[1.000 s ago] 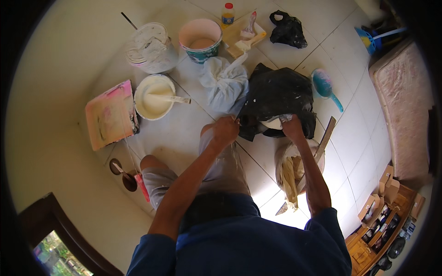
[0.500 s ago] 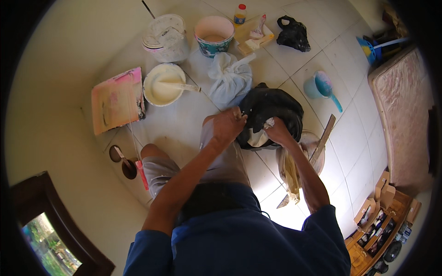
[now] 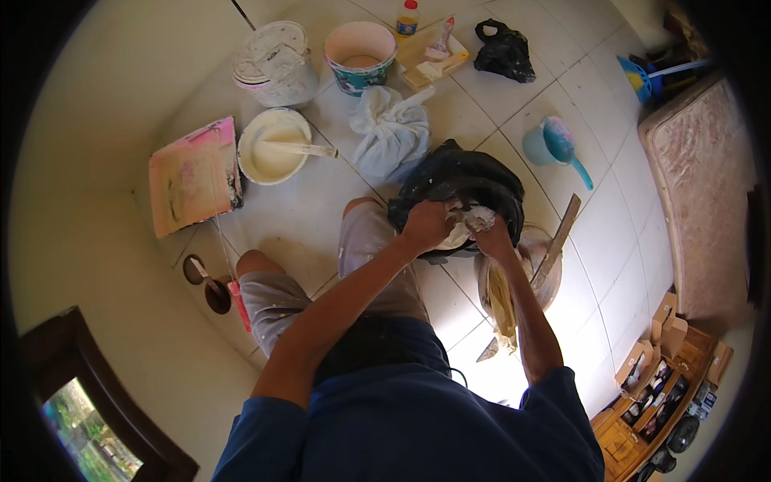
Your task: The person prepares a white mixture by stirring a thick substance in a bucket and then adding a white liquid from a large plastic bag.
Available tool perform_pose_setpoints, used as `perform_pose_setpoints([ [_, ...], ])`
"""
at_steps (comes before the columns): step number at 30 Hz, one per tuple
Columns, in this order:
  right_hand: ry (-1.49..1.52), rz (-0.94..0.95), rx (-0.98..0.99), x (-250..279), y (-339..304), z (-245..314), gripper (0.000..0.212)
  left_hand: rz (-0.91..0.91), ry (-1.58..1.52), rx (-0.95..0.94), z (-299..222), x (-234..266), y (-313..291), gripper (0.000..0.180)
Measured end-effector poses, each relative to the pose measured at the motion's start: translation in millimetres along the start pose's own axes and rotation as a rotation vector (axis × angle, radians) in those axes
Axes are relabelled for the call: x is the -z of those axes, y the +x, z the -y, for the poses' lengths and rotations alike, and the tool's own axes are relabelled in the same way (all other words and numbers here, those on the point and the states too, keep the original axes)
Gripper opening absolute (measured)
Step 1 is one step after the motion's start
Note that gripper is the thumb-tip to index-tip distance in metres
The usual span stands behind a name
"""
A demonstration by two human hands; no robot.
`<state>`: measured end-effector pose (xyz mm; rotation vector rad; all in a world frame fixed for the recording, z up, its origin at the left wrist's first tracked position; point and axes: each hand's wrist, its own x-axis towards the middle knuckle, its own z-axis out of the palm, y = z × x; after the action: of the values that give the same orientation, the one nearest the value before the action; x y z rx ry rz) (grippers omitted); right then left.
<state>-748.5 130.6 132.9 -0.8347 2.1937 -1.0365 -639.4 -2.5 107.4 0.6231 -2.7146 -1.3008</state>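
A black plastic bag (image 3: 462, 173) sits on the floor in front of me, its mouth open toward me with whitish material (image 3: 456, 236) inside. Over the opening, my right hand (image 3: 493, 238) is closed on a crumpled whitish lump (image 3: 480, 217). My left hand (image 3: 429, 225) is at the left of the same opening, fingers curled in toward the lump; what they pinch is hidden. Just beyond the bag rests a knotted translucent white bag (image 3: 391, 132).
Farther left are a cream-filled tub (image 3: 265, 165) with a stirring stick, a paint tray (image 3: 189, 177), a lidded bucket (image 3: 275, 72) and a pink-lined bucket (image 3: 361, 52). To the right lie a blue dipper (image 3: 554, 143) and a wooden strip (image 3: 556, 241) across a round basin (image 3: 540, 277).
My left hand has left the black bag's left edge and moved right, close to my right hand. The whitish lump now shows more fully between them. The view has shifted slightly.
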Motion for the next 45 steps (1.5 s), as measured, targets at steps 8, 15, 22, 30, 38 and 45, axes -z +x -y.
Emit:
perform_pose_setpoints([
  [8, 0.267, 0.086, -0.332, 5, -16, -18, 0.032, -0.179, -0.015, -0.309, -5, -11, 11, 0.025],
  [15, 0.016, -0.054, -0.016, -5, -23, -4, 0.020, -0.006, -0.002, -0.318, 11, -18, 26, 0.024],
  [22, -0.002, 0.091, -0.059, -5, -12, -8, 0.017, -0.127, 0.129, -0.346, -9, -4, 20, 0.023],
  [30, -0.002, -0.020, 0.019, 12, -5, 25, 0.016, -0.062, -0.070, -0.277, -30, 25, 26, 0.018],
  [38, 0.008, -0.166, -0.073, 62, 8, 56, 0.025, -0.071, -0.149, -0.498, -82, 75, 51, 0.014],
  [45, -0.078, -0.279, -0.116, 105, -24, 131, 0.037, -0.181, -0.172, -0.603, -128, 113, 32, 0.014],
])
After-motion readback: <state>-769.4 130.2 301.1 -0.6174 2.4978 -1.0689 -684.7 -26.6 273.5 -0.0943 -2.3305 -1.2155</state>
